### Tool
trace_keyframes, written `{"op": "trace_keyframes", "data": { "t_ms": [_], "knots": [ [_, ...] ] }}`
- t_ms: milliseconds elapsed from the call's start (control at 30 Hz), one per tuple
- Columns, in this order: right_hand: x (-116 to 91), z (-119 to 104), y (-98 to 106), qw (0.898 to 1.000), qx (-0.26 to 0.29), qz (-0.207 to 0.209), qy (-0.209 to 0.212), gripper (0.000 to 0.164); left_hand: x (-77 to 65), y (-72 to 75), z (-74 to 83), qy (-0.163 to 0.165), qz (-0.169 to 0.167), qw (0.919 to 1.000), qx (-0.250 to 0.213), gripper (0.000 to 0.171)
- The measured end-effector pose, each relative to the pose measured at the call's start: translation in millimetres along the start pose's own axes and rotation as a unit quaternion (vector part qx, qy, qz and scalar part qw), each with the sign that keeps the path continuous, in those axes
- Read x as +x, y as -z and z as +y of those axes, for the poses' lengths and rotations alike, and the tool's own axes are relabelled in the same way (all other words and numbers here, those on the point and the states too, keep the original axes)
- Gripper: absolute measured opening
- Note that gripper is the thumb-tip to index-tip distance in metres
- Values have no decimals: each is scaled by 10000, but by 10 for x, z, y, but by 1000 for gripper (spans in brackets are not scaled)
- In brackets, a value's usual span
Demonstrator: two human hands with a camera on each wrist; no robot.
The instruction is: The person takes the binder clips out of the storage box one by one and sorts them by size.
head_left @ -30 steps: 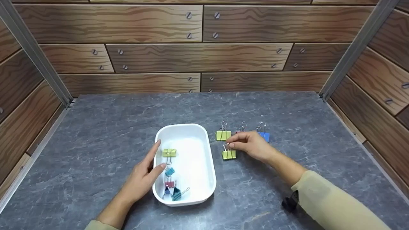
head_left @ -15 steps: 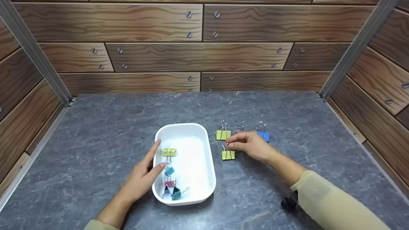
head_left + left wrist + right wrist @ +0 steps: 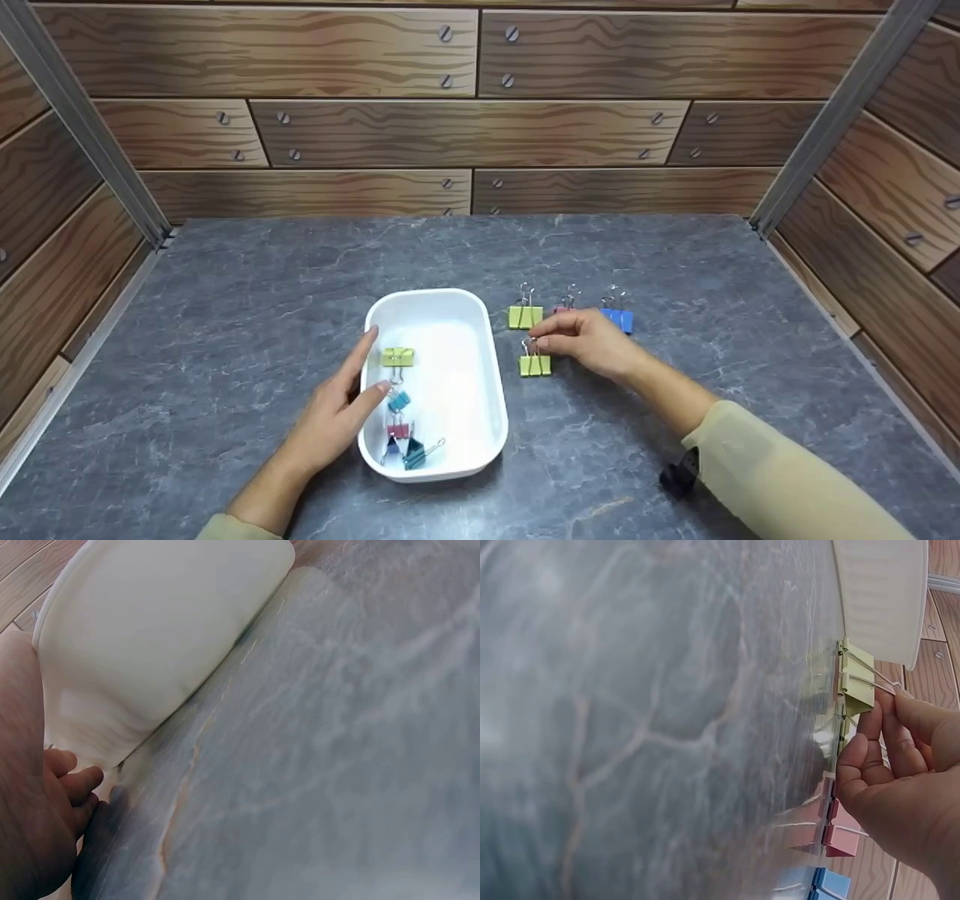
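My right hand (image 3: pixel 596 345) pinches the wire handle of a yellow-green binder clip (image 3: pixel 535 366) between thumb and index finger. That clip stands on the table, body down and handles up; in the right wrist view the same binder clip (image 3: pixel 857 679) shows from the side. Just behind it stand another yellow-green clip (image 3: pixel 525 318), a red clip (image 3: pixel 566 308) partly hidden by the hand, and a blue clip (image 3: pixel 618 320). My left hand (image 3: pixel 334 412) holds the left side of a white tray (image 3: pixel 459 360), thumb over the rim and fingers along the outer wall.
Inside the tray's left part lie a yellow-green clip (image 3: pixel 397 356), a light blue clip (image 3: pixel 398 401), a red clip (image 3: pixel 398 431), a dark blue clip (image 3: pixel 391 445) and a dark green clip (image 3: pixel 414 454). Wood-patterned walls (image 3: pixel 360 135) enclose the grey marbled table (image 3: pixel 262 300).
The pinched yellow-green clip has shifted very slightly to the left, now standing just below the other yellow-green one. The left hand and the tray hold their place.
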State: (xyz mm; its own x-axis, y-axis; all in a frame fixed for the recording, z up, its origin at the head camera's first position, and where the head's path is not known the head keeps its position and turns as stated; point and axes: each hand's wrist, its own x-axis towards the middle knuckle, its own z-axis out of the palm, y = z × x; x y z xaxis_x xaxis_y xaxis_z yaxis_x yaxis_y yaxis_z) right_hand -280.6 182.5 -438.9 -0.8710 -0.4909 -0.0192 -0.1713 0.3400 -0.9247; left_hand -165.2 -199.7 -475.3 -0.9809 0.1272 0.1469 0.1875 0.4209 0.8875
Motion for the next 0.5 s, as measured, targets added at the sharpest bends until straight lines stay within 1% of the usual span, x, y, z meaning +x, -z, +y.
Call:
{"op": "trace_keyframes", "data": {
  "t_ms": [233,500],
  "knots": [
    [-2,1,-3,9999,100,-19,-48,27,-2,10,-14,-129,30,9999,47,72],
    [3,-24,57,9999,98,-90,-31,30,-14,7,-19,-167,42,9999,-19,72]
  ]
}}
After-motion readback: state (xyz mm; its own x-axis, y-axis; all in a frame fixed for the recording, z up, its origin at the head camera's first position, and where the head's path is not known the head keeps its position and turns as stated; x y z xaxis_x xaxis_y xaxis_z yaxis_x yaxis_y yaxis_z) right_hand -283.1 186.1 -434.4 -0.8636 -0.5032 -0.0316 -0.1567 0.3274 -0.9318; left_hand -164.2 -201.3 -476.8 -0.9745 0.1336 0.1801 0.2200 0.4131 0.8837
